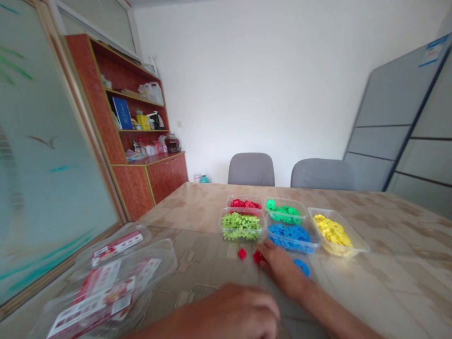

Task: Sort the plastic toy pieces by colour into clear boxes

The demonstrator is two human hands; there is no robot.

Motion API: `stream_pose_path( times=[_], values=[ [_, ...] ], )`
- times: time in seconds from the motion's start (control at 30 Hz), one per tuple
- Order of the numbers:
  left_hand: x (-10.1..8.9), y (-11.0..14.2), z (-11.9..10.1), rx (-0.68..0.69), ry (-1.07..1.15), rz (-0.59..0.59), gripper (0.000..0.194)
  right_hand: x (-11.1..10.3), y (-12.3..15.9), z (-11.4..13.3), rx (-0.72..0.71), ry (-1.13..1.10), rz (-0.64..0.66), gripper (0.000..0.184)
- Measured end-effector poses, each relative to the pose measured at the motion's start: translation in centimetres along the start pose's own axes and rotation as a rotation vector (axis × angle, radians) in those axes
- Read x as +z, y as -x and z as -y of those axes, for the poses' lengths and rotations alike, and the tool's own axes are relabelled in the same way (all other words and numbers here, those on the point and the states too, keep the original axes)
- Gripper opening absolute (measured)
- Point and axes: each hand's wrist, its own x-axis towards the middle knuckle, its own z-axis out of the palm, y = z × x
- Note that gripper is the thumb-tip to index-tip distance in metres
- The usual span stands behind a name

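My right hand point(280, 266) reaches over the table, its fingertips closed on a small red plastic building piece point(257, 257) at the tabletop. Just left of it lies another red piece point(242, 253), touched by neither hand. Blue disc-shaped pieces point(302, 267) rest on the table beyond my right wrist. In the foreground my left hand point(233, 308) is curled closed; whatever its fingers hold, if anything, is hidden. Beyond the right hand stand clear tubs of light-green notched pieces point(242, 225) and blue discs point(291, 236).
Farther back are tubs of red pieces point(245, 204) and green discs point(286, 214); a tub of yellow discs point(334, 233) stands to the right. Clear plastic lids point(165, 256) with labels are stacked at the left. Two grey chairs point(251, 169) stand behind the table point(399, 245).
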Motion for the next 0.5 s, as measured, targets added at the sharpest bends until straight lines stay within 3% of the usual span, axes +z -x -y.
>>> stream_pose_path(
  times=[0.1,0.2,0.5],
  values=[
    [-2.0,-0.5,3.0,-0.301,-0.174,-0.165,0.011,-0.2,0.5,-0.5,-0.037,-0.037,0.006,0.019],
    [-2.5,-1.2,5.6,-0.483,-0.294,-0.175,0.013,-0.2,0.9,-0.6,-0.062,-0.054,0.008,0.020],
    [-0.4,-2.7,7.5,-0.550,-0.317,-0.168,0.029,-1.0,1.2,-0.5,-0.099,-0.115,0.000,0.008]
  ],
)
